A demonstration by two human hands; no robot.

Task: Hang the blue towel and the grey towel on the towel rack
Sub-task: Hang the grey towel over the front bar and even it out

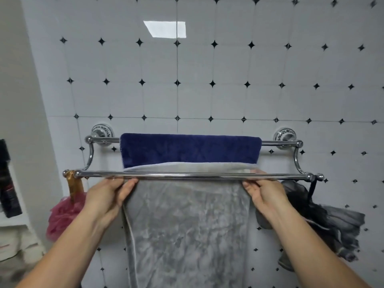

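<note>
A chrome double-bar towel rack (pixel 280 176) is fixed to the tiled wall. The blue towel (pixel 190 149) hangs folded over its rear bar. The grey towel (pixel 187 225) hangs down below the front bar, and its top edge rises behind that bar. My left hand (pixel 108 196) pinches the grey towel's upper left corner just under the front bar. My right hand (pixel 264 194) pinches the upper right corner in the same way.
A pink bath sponge (pixel 62 217) hangs from the rack's left end on a gold ribbon. A dark grey sponge or cloth (pixel 332 223) hangs from the right end. White shelves with dark bottles (pixel 8 183) stand at the left.
</note>
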